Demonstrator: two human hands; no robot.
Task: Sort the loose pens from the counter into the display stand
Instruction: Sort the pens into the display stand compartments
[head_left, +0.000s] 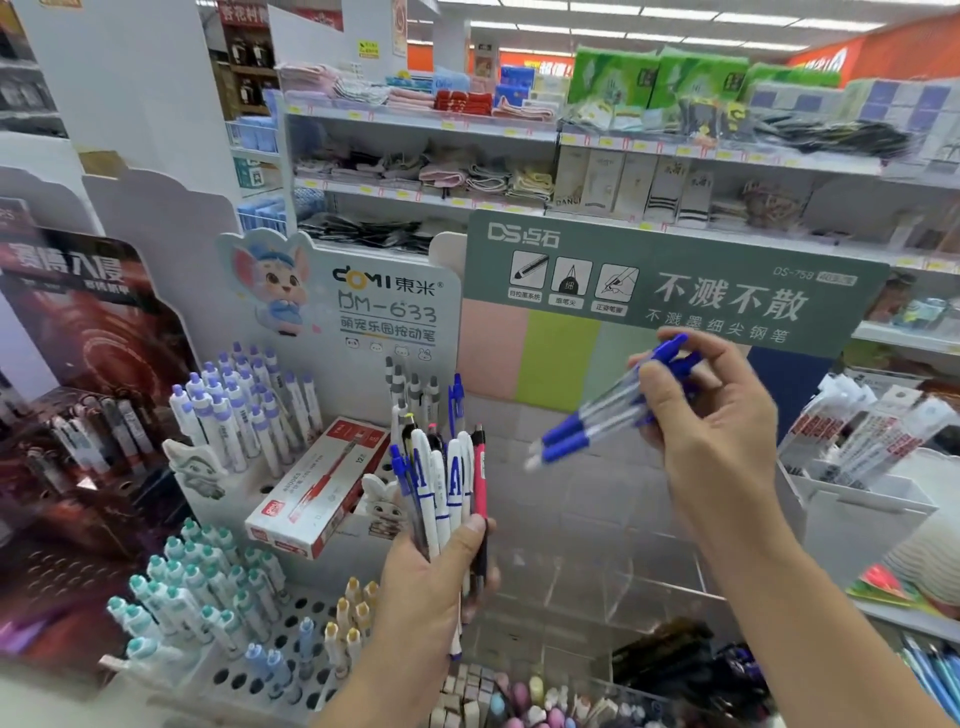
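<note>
My left hand (431, 587) grips a bundle of mixed pens (447, 478) upright: white ones with blue letters, a blue one, a pink-red one and dark ones. My right hand (711, 410) holds two blue-and-clear pens (587, 431) up in the air, tips pointing down-left, in front of the green DS display stand (670, 280). The white Domi pen stand (291, 670) with round holes sits at the left, holding purple-capped pens (244, 405), teal-capped pens (192, 587) and yellow-capped pens (353, 608). A lone blue pen (455, 402) stands at its back right.
A red-and-white pen box (317, 493) lies tilted across the Domi stand. Clear acrylic compartments (597, 566) sit under the green stand. Erasers and dark pens (675, 670) fill bins below. Packaged pens (872, 431) lean at the right. Store shelves (426, 124) with cloths stand behind.
</note>
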